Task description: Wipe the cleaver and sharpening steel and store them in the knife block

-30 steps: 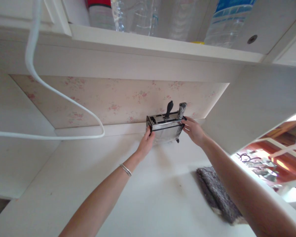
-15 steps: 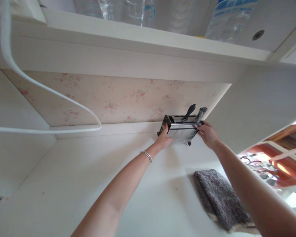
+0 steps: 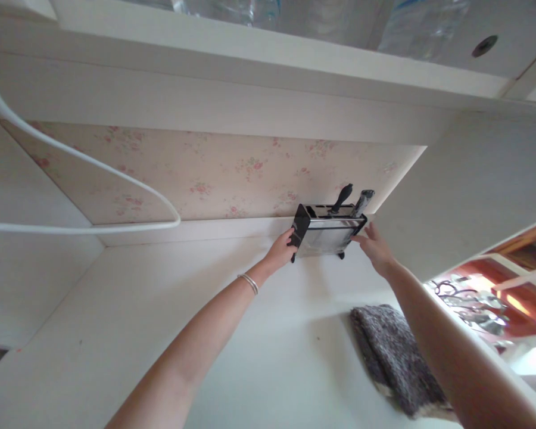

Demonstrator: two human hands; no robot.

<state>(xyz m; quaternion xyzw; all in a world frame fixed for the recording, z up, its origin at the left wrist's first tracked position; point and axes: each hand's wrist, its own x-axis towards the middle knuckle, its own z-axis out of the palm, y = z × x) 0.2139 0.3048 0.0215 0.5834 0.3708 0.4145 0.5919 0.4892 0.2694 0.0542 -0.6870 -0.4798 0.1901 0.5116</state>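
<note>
A shiny metal knife holder [image 3: 328, 235] with black ends stands on the white counter [image 3: 161, 310], close to the floral back wall. A black handle [image 3: 342, 197] and a grey handle [image 3: 364, 201] stick out of its top. My left hand [image 3: 280, 250] is curled against the holder's black left end; a thin bracelet sits on that wrist. My right hand [image 3: 375, 247] rests at the holder's right front corner with its fingers stretched out, only the fingertips touching.
A grey woolly cloth [image 3: 397, 357] lies on the counter at the right. A white cable [image 3: 116, 179] loops across the wall at the left. Plastic bottles [image 3: 232, 7] stand on the shelf above. A white side panel [image 3: 464, 190] closes the right; shiny cutlery [image 3: 473, 304] lies beyond it.
The knife holder has moved right and back toward the wall and now stands level on the counter. My right hand has loosened from a grip to stretched fingers.
</note>
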